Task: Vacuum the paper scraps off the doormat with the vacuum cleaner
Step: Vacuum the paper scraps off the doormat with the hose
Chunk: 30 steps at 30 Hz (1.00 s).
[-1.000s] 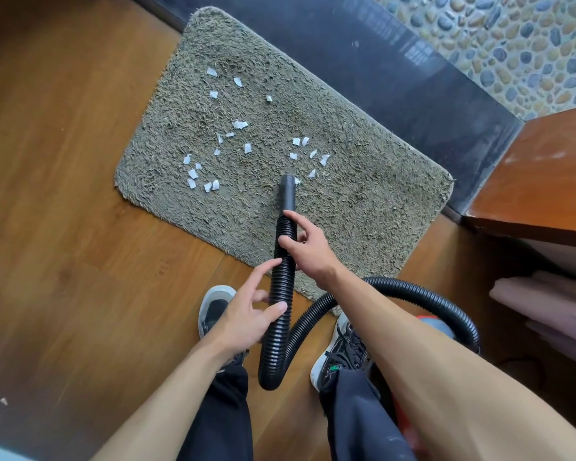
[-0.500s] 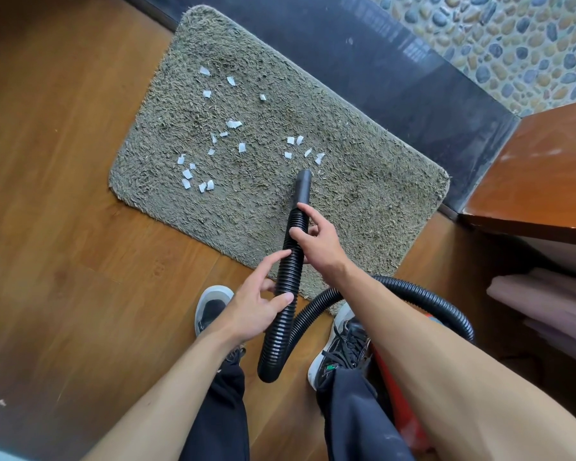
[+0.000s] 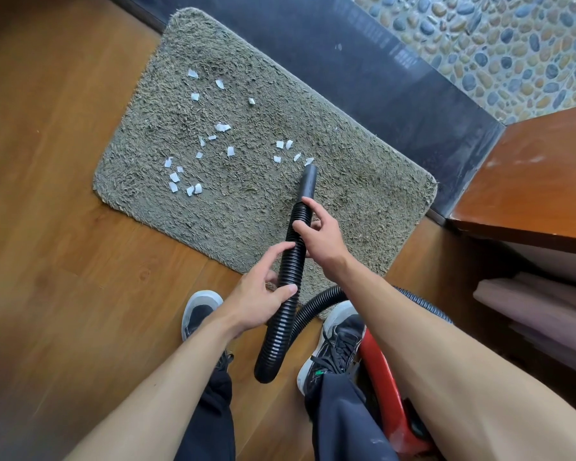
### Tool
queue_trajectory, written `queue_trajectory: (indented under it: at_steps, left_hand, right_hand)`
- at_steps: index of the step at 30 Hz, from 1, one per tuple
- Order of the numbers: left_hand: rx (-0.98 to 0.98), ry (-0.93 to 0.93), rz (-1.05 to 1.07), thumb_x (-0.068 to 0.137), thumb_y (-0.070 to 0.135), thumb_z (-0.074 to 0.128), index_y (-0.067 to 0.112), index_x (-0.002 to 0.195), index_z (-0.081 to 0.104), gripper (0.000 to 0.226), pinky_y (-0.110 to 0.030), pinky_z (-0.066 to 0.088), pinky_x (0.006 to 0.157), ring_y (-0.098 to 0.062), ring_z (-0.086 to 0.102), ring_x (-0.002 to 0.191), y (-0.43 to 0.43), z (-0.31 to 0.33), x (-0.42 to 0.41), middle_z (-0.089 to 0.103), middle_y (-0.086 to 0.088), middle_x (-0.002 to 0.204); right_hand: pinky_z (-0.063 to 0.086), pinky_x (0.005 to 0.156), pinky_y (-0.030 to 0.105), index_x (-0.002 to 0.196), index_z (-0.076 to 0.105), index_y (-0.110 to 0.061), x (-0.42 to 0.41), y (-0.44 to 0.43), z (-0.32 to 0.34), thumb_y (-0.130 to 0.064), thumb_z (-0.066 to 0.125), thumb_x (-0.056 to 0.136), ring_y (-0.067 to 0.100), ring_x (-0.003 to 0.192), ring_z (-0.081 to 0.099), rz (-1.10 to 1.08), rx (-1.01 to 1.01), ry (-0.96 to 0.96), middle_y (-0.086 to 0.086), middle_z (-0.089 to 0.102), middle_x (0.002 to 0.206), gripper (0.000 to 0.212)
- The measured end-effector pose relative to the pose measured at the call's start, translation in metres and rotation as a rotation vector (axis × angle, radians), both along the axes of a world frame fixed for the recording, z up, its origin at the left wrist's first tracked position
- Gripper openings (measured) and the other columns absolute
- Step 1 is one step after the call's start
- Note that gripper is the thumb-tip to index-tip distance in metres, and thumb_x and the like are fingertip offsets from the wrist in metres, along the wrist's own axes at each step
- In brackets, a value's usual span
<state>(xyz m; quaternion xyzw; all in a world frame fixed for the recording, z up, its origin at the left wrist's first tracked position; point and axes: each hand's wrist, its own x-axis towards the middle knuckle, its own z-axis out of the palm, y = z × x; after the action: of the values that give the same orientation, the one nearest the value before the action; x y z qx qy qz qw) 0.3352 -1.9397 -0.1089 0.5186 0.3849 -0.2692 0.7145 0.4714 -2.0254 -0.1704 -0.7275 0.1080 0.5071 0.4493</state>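
Note:
A shaggy grey-green doormat (image 3: 363,194) lies on the wooden floor. Several white paper scraps (image 3: 193,164) are scattered over its left and middle parts, with a small cluster (image 3: 288,151) just beyond the nozzle. The black ribbed vacuum hose (image 3: 288,277) ends in a smooth nozzle (image 3: 308,181) whose mouth sits right beside the nearest scrap. My right hand (image 3: 320,234) grips the hose just behind the nozzle. My left hand (image 3: 263,294) holds the hose lower down, thumb and fingers curled round it. The red vacuum body (image 3: 384,387) stands by my right foot.
A dark stone threshold (image 3: 396,78) runs along the mat's far edge, with pebble flooring (image 3: 496,44) beyond. A wooden cabinet (image 3: 529,181) juts in at the right, folded pink fabric (image 3: 539,314) under it. My two shoes (image 3: 200,311) stand at the mat's near edge.
The nozzle has swung right and forward across the mat to the right-hand cluster of scraps. The scraps that lay near it a second ago are gone. Both hands moved along with the hose.

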Motion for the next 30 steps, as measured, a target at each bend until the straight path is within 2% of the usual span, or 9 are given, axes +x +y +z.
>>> queue_trajectory:
  at_steps: [5,8,12,17,25,30]
  left_hand:
    - [-0.009,0.001,0.021,0.097,0.006,0.058,0.060,0.132,0.040,0.067,-0.030,0.054,0.056,-0.010,0.065,0.061,0.005,0.001,-0.002,0.064,-0.011,0.100]
    - [0.005,-0.004,0.024,0.097,0.007,0.058,0.059,0.132,0.040,0.066,-0.028,0.053,0.055,-0.008,0.063,0.058,0.008,0.000,0.001,0.062,-0.010,0.097]
    - [0.012,-0.014,0.011,0.097,0.007,0.058,0.057,0.134,0.039,0.066,-0.024,0.052,0.053,-0.006,0.063,0.058,0.010,-0.002,0.009,0.061,-0.008,0.093]
    - [-0.001,-0.023,0.015,0.097,0.005,0.058,0.056,0.135,0.041,0.066,-0.020,0.049,0.049,-0.010,0.063,0.058,0.005,-0.003,0.013,0.060,-0.010,0.095]
    - [0.010,-0.011,0.016,0.097,0.007,0.058,0.057,0.134,0.039,0.065,-0.022,0.050,0.050,-0.010,0.065,0.059,0.007,-0.001,0.012,0.062,-0.008,0.095]
    - [0.043,0.000,0.051,0.096,0.007,0.059,0.055,0.135,0.040,0.065,-0.021,0.049,0.049,-0.007,0.062,0.058,0.014,0.003,-0.003,0.066,-0.013,0.095]
  right_hand:
    - [0.061,0.078,0.046,0.141,0.047,-0.032,-0.001,0.005,0.000,-0.011,0.060,0.091,0.029,0.089,0.065,-0.022,0.021,0.030,0.015,0.061,0.100,0.056]
    - [0.060,0.075,0.041,0.143,0.045,-0.031,0.002,0.009,0.000,-0.011,0.060,0.091,0.026,0.087,0.064,-0.012,0.030,0.015,0.014,0.061,0.100,0.057]
    - [0.058,0.079,0.045,0.142,0.046,-0.029,0.007,0.011,-0.001,-0.012,0.060,0.090,0.025,0.085,0.063,-0.018,0.024,-0.009,0.014,0.062,0.098,0.056]
    - [0.053,0.060,0.025,0.143,0.046,-0.028,0.012,0.002,0.003,-0.010,0.058,0.093,0.018,0.080,0.059,-0.061,0.019,-0.010,0.011,0.059,0.096,0.055]
    - [0.054,0.066,0.033,0.141,0.048,-0.029,0.012,0.010,0.001,-0.009,0.058,0.092,0.022,0.082,0.060,-0.024,0.016,-0.010,0.014,0.060,0.095,0.054]
    - [0.057,0.076,0.039,0.142,0.046,-0.027,0.001,0.024,0.003,-0.007,0.059,0.090,0.023,0.084,0.064,0.032,0.044,0.009,0.014,0.062,0.098,0.057]
